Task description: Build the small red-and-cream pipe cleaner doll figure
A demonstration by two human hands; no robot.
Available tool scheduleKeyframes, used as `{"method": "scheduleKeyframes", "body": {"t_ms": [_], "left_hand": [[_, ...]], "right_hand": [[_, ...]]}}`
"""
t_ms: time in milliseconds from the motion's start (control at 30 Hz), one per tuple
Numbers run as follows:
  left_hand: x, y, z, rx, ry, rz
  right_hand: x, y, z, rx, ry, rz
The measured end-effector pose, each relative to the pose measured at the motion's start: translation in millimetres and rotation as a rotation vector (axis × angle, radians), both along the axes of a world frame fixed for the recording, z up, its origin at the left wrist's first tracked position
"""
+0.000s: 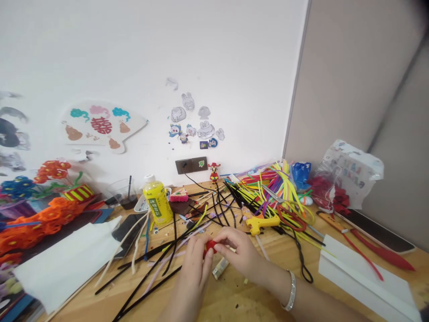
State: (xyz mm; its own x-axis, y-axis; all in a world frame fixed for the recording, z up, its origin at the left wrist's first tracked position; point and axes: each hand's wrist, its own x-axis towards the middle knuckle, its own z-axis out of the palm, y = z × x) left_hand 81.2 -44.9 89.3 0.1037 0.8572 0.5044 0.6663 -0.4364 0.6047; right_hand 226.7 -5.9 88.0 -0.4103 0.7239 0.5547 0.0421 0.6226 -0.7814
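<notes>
A small red piece (pixel 209 246), mostly covered by fingers, sits between my two hands; its exact kind cannot be made out. The fingers of my left hand (pixel 197 259) are closed on its left side. From the right, my right hand (pixel 236 249) pinches it with thumb and fingertips, a glittery bracelet (pixel 291 290) on that wrist. Just below the hands lies a small pale box-like object (pixel 220 269). Black pipe cleaners (pixel 147 257) spread over the wooden table to the left, and a yellow glue gun (pixel 263 223) lies beyond my right hand.
A yellow drink bottle (pixel 158 201) stands near a cup of dark liquid (pixel 127 197). Coloured pipe cleaners (pixel 284 183) are heaped at the back right. White sheets (pixel 70 259), orange fuzzy flowers (pixel 50 219) and a red-handled knife-like tool (pixel 382 250) lie toward the sides.
</notes>
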Motion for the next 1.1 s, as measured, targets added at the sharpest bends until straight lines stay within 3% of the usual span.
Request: {"method": "scheduleKeyframes", "body": {"t_ms": [233,533,1100], "left_hand": [[1.1,0.5,-5.6,-0.032,-0.058,-0.007],[0.6,0.4,7.0,-0.129,-0.156,-0.065],[1.4,-0.3,8.4,-0.151,-0.235,-0.063]], "right_hand": [[2.1,-0.5,0.4,0.139,-0.032,0.002],[7.8,9.3,4.4,0.127,-0.121,0.082],[5.6,2.3,7.6,0.224,-0.079,0.066]]}}
